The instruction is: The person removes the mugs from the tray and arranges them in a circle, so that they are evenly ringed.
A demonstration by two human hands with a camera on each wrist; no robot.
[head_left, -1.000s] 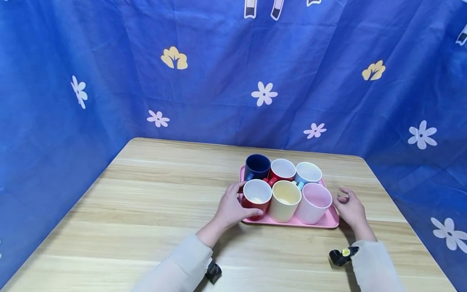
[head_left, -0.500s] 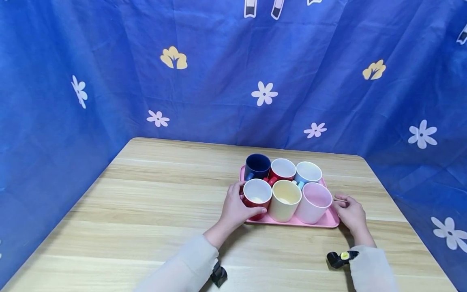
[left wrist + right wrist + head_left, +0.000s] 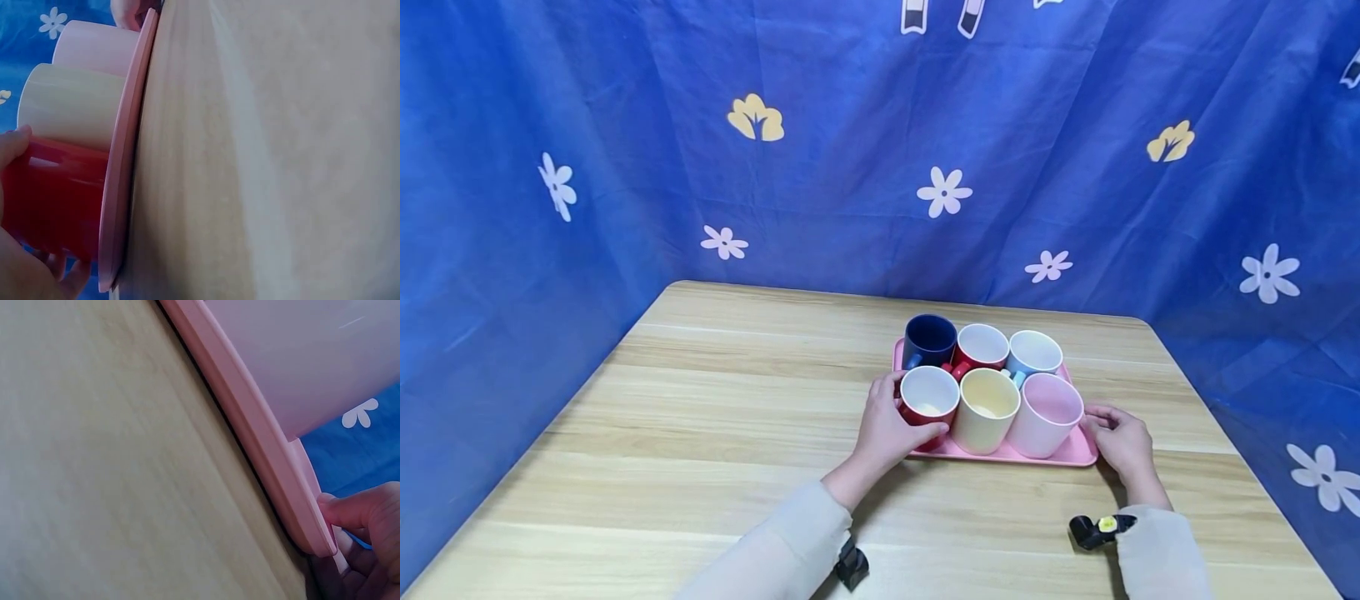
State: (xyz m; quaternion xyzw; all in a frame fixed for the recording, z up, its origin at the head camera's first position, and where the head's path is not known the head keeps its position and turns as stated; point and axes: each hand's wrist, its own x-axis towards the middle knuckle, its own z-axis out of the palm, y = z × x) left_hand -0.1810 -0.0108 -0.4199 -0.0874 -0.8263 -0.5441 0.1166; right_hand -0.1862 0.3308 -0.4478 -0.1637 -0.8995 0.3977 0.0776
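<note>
My left hand (image 3: 883, 427) grips a red mug (image 3: 929, 397) with a white inside, at the front left of a pink tray (image 3: 1078, 452). In the left wrist view the thumb lies on the near side of that red mug (image 3: 59, 197) and the fingers curl round its far side. It stands upright on the tray, next to a cream mug (image 3: 987, 410) and a pink mug (image 3: 1047, 417). At the tray's right end is my right hand (image 3: 1123, 442). Its thumb presses the rim of the tray (image 3: 262, 434) from above in the right wrist view, with fingers curled at the outer edge.
A dark blue mug (image 3: 930, 336), another red mug (image 3: 982, 346) and a light blue mug (image 3: 1034, 354) form the tray's back row. Under the tray is a wood-grain table (image 3: 715, 417). A blue patterned curtain (image 3: 850, 167) hangs behind and at both sides.
My right hand has closed in on the tray's right edge and its fingers have come together there. The left hand has shifted slightly right against the red mug. The mugs have not visibly moved.
</note>
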